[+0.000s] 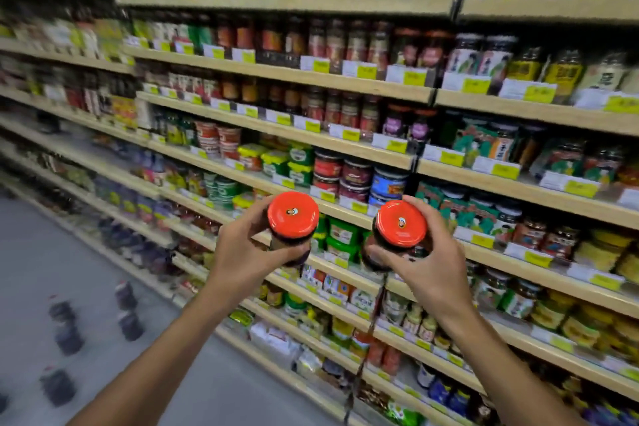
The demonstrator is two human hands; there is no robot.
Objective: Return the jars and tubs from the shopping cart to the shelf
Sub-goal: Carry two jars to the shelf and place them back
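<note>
One red-lidded jar (293,218) is clasped in the left hand (249,254) and another (401,226) in the right hand (432,266), near the crowded shelf (345,214), where neighbouring tubs (340,235) could be knocked over.

I see two jars w/ bright orange-red lids. The lid of the left jar (293,215) has a small yellow-and-black mark at centre; the lid of the right jar (401,224) has the same mark. Both jars look dark brown below the lid. The shelf boards (345,83) are pale beige, w/ white and yellow-green price tags (415,77). The tubs (275,162) in the middle row are green w/ yellow lids. The floor (41,263) is light grey.
</note>
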